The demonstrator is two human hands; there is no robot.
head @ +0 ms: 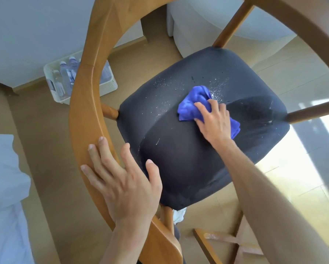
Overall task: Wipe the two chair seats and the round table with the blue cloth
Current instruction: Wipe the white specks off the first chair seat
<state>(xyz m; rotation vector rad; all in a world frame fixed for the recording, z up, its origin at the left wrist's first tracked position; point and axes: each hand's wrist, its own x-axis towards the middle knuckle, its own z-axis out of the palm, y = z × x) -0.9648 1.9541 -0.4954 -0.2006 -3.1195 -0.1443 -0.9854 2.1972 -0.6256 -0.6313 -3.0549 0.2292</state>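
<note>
The right hand (215, 121) presses down on the blue cloth (195, 103). Its fingers are bent over the bunched-up cloth, so this grip is grasping the cloth. The cloth sits on the dark seat (188, 159) of a wooden chair (87, 103), near the middle and a little toward the far side. Small white specks (163, 86) lie on the seat beside the cloth, and a few more show near the right edge of the seat.

The left hand (125, 180) rests flat on the curved wooden back of the chair. Its fingers are straight and spread out. This grip is released and grasps nothing; the thumb points over the near edge of the seat.

A white basket (110, 80) stands on the floor (45, 140) behind the chair, close to the wall. Inside it are a few clear bottles (64, 75) lying side by side. The chair back hides part of the basket, so the rest of what is in it cannot be told.

White bedding (2, 168) lies at the left edge. A pale round shape (198, 21) is on the floor past the chair.
</note>
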